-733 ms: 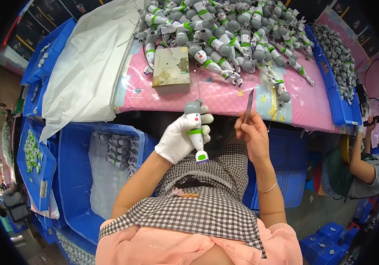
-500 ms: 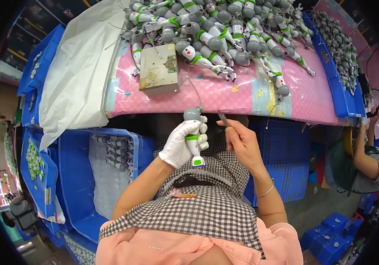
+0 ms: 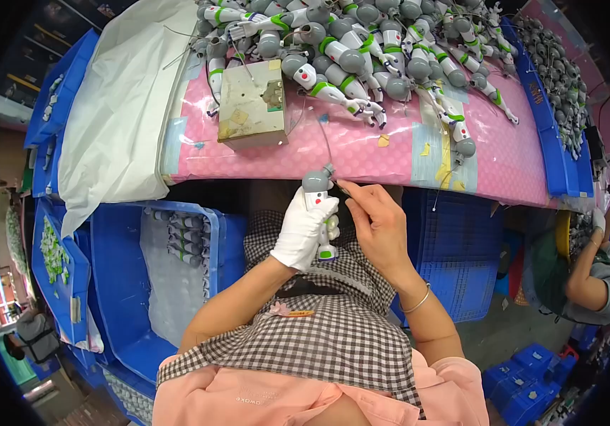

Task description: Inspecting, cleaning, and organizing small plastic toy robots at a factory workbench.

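The gloved left hand [image 3: 303,231] grips the toy leg [image 3: 314,199] near the pink table [image 3: 365,162]. The bare right hand [image 3: 382,228] pinches a thin tool [image 3: 340,187] beside the leg's grey ball [image 3: 314,180]. Hold the leg still; move the tool gently.

White toy leg [image 3: 316,199] in left hand [image 3: 301,233]
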`<state>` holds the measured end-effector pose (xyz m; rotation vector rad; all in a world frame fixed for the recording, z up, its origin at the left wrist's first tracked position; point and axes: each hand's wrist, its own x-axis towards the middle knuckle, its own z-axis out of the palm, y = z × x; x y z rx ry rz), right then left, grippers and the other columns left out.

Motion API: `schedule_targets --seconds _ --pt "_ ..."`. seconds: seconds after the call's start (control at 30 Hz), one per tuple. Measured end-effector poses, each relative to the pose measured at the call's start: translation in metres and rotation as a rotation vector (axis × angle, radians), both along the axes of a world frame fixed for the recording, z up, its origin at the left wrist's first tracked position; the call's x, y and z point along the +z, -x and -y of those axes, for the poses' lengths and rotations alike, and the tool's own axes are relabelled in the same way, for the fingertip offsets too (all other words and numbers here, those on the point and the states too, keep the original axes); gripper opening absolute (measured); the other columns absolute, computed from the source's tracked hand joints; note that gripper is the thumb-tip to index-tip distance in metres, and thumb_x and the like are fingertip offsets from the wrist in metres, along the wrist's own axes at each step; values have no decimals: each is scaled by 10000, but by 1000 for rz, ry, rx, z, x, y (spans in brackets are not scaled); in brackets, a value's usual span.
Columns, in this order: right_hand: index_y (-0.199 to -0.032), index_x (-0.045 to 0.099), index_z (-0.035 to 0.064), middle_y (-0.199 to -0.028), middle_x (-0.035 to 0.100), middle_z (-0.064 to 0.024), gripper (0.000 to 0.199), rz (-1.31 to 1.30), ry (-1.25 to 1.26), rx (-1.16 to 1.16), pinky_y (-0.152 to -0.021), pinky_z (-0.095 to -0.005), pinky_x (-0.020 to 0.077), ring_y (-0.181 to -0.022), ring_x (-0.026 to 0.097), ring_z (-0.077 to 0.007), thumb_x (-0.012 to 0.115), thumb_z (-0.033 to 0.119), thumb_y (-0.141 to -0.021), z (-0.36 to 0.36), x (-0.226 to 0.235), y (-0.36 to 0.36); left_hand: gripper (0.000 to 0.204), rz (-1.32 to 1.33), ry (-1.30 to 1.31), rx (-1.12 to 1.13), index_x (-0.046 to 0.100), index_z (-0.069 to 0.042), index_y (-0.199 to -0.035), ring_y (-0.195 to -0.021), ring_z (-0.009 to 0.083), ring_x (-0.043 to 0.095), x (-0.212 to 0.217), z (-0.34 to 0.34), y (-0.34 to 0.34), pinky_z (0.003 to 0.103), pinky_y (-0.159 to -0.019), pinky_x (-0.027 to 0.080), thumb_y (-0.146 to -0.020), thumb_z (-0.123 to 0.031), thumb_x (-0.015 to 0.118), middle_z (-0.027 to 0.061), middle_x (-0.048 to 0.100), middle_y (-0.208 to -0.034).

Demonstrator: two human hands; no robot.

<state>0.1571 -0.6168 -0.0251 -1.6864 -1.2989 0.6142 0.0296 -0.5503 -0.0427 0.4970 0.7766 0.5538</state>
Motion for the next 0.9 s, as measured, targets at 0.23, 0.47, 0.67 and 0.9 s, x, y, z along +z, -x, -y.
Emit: schedule_targets --seconds 0.23,0.47,0.67,0.9 --pt "-1157 622 91 -758 585 -72 320 242 -31 -12 -627 -357 445 -709 556 -235 612 104 -837 -5 1 13 154 -166 -105 10 480 -128 -990 -515 73 459 2 -3 -3 220 -441 374 -884 -137 591 -23 494 -701" --pt "-1128 646 109 -764 602 -69 301 189 -24 -56 -600 -358 454 -679 582 -242 623 115 -828 -7 -1 15 178 -143 -143 32 480 -111 -1022 -511 69 474 -8 -1 -4 219 -428 392 -876 -118 582 -20 506 -713" --pt "-1117 655 123 -761 608 -68 290 165 9 -50 -577 -355 459 -656 600 -243 619 117 -829 -8 3 17 202 -104 -128 30 480 -86 -1053 -520 72 491 -9 -3 -2 224 -424 406 -871 -84 567 -7 512 -733" --pt "-1115 662 132 -740 610 -56 286 207 25 -90 -511 -306 426 -567 577 -190 615 94 -836 -8 5 19 206 -191 -202 63 483 -80 -1057 -534 73 487 -9 -1 -7 223 -432 405 -871 -89 570 -10 508 -741"
